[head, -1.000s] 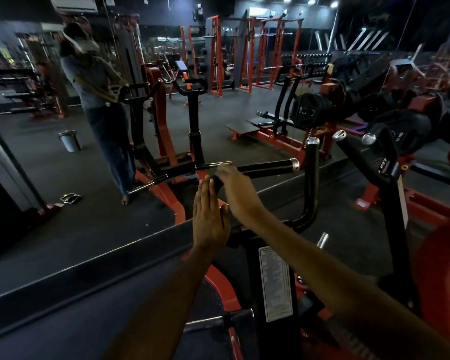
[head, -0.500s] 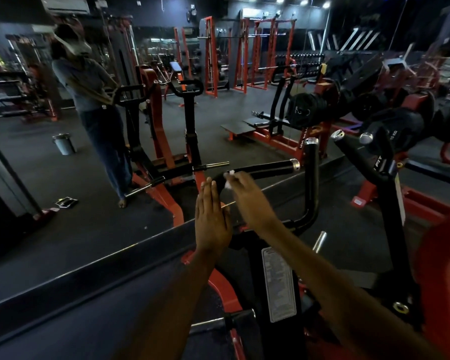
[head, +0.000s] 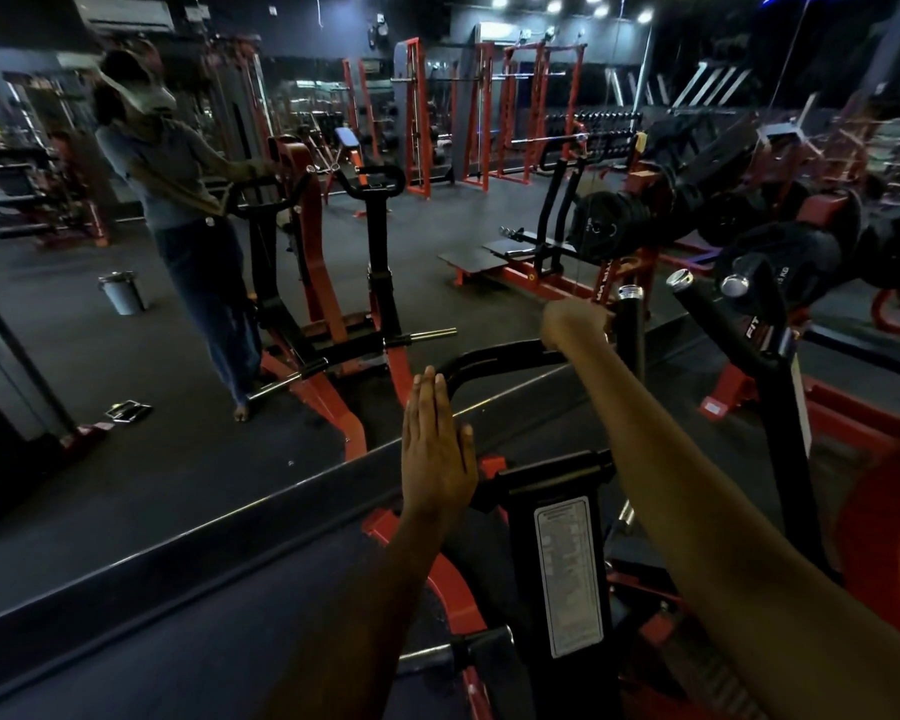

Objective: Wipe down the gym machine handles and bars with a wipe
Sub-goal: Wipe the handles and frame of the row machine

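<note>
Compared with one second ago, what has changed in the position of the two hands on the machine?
The right hand has slid rightward along the black horizontal handle, from near its left bend to the end beside the upright bar, fingers curled over it. The wipe cannot be seen now. The left hand stays flat and raised, fingers straight, holding nothing.

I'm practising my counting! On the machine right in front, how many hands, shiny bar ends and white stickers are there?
Hands: 2, the left hand and the right hand, which grips the black bar
Shiny bar ends: 3
White stickers: 1
Total: 6
</note>
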Motion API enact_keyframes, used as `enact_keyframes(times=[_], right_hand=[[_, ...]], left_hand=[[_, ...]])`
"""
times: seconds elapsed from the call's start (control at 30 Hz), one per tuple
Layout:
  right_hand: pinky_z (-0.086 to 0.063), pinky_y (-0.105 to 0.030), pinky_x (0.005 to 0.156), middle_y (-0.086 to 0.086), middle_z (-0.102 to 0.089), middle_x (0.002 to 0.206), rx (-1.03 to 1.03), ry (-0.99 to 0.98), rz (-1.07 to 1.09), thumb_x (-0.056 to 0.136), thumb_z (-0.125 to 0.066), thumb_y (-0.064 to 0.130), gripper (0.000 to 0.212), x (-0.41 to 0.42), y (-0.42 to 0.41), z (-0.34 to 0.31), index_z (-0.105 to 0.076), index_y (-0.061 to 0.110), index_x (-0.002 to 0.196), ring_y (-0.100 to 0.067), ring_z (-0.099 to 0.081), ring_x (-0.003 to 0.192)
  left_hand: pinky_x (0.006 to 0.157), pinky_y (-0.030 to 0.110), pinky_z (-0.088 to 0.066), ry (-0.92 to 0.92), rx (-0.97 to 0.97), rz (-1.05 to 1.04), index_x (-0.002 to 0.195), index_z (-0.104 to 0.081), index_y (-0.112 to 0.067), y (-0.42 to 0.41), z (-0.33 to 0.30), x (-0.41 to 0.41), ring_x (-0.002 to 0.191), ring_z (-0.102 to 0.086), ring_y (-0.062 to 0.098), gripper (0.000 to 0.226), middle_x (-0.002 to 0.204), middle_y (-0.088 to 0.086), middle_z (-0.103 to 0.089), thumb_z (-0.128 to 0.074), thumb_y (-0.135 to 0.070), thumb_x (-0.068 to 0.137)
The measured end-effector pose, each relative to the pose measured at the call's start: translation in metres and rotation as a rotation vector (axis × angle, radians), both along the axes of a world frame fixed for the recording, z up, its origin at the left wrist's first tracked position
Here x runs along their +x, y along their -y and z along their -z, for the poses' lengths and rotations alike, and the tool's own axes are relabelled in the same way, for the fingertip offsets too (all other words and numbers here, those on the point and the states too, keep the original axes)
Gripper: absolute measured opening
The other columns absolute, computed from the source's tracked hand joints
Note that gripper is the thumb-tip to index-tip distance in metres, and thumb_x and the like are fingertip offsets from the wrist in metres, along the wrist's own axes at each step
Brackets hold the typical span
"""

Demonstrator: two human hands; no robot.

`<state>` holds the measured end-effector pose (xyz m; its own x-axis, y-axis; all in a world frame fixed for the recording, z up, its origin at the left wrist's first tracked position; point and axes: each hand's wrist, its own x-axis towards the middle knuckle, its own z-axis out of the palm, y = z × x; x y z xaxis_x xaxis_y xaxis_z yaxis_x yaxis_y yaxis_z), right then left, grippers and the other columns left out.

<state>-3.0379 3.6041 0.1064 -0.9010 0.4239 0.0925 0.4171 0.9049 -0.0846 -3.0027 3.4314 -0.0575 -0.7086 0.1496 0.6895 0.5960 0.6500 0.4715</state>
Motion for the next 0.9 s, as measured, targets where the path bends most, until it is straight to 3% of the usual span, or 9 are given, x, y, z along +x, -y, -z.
enact_keyframes(times=[0.1,0.23,0.43,0.53,0.63,0.7,0.77,0.83,0.9], right_hand=[[-0.043,-0.030,0.078,-0.012,-0.054,0.101,-0.102,0.169,-0.346,0.095,-0.044,0.013,0.018,-0.009,0.041,-0.007,-0.058,0.004,0.102,-0.019,-0.055,0.087],[-0.050,-0.031,0.085,-0.009,-0.063,0.104,-0.098,-0.027,-0.601,0.089,-0.052,0.003,0.025,0.001,0.049,0.013,-0.063,0.008,0.111,-0.020,-0.061,0.094],[-0.044,-0.023,0.077,-0.014,-0.066,0.106,-0.217,-0.537,-0.192,0.086,-0.051,-0.005,0.028,0.027,-0.016,0.047,-0.066,0.005,0.108,-0.024,-0.062,0.098],[-0.036,-0.023,0.102,-0.012,-0.047,0.138,-0.256,-0.576,-0.318,0.090,-0.043,-0.008,0.045,0.043,0.041,0.068,-0.048,0.006,0.132,-0.021,-0.047,0.126],[-0.017,-0.032,0.118,-0.007,-0.021,0.154,-0.071,-0.491,-0.580,0.091,-0.038,-0.011,0.058,0.052,0.054,0.085,-0.029,0.008,0.145,-0.018,-0.019,0.143],[-0.021,-0.033,0.117,-0.007,-0.033,0.149,-0.058,-0.543,-0.619,0.089,-0.038,-0.014,0.055,0.047,0.017,0.085,-0.040,0.008,0.139,-0.018,-0.029,0.139],[-0.028,-0.029,0.113,-0.006,-0.052,0.135,-0.245,-0.714,-0.386,0.093,-0.041,-0.007,0.041,0.046,-0.023,0.085,-0.055,0.011,0.127,-0.014,-0.046,0.128],[-0.030,-0.028,0.110,-0.014,-0.055,0.131,-0.339,-0.723,-0.163,0.092,-0.041,-0.005,0.038,0.049,-0.030,0.084,-0.056,0.004,0.126,-0.024,-0.048,0.126],[-0.032,-0.033,0.108,-0.020,-0.051,0.134,-0.364,-0.675,-0.188,0.092,-0.039,-0.007,0.040,0.052,0.000,0.086,-0.052,-0.001,0.129,-0.033,-0.044,0.128]], left_hand=[[0.119,0.040,-0.016,-0.007,-0.015,-0.013,0.152,-0.012,-0.008,0.000,0.001,-0.002,0.149,-0.007,0.021,0.062,0.160,0.010,-0.014,-0.034,-0.029,0.098],[0.119,0.040,-0.014,0.022,-0.023,-0.015,0.152,-0.013,-0.007,0.000,0.000,-0.001,0.149,-0.003,0.019,0.063,0.160,0.010,-0.014,-0.032,-0.030,0.097],[0.121,0.030,-0.005,0.044,-0.004,0.014,0.153,-0.014,-0.006,0.001,-0.001,0.000,0.150,0.003,0.014,0.062,0.161,0.001,-0.004,-0.032,-0.031,0.099],[0.120,0.027,-0.001,0.050,-0.002,0.024,0.153,-0.012,-0.007,0.002,-0.002,0.000,0.149,0.004,0.013,0.063,0.161,0.001,-0.002,-0.032,-0.033,0.099],[0.120,0.033,-0.005,0.049,-0.020,0.024,0.153,-0.010,-0.009,0.003,-0.002,0.000,0.150,0.001,0.016,0.063,0.161,0.002,-0.002,-0.033,-0.031,0.098],[0.121,0.029,-0.002,0.050,-0.037,0.007,0.153,-0.012,-0.008,0.004,-0.003,0.001,0.150,0.001,0.016,0.062,0.161,0.002,-0.004,-0.032,-0.031,0.099],[0.121,0.024,0.002,0.044,-0.049,0.001,0.153,-0.014,-0.006,0.003,-0.004,0.002,0.150,0.000,0.017,0.061,0.161,0.003,-0.005,-0.030,-0.030,0.099],[0.120,0.022,0.004,0.048,-0.049,0.009,0.153,-0.013,-0.007,0.003,-0.005,0.002,0.150,0.001,0.017,0.061,0.161,0.003,-0.004,-0.030,-0.030,0.099],[0.120,0.022,0.005,0.061,-0.056,0.005,0.153,-0.012,-0.007,0.004,-0.005,0.003,0.150,0.002,0.015,0.061,0.161,0.002,-0.003,-0.030,-0.030,0.099]])
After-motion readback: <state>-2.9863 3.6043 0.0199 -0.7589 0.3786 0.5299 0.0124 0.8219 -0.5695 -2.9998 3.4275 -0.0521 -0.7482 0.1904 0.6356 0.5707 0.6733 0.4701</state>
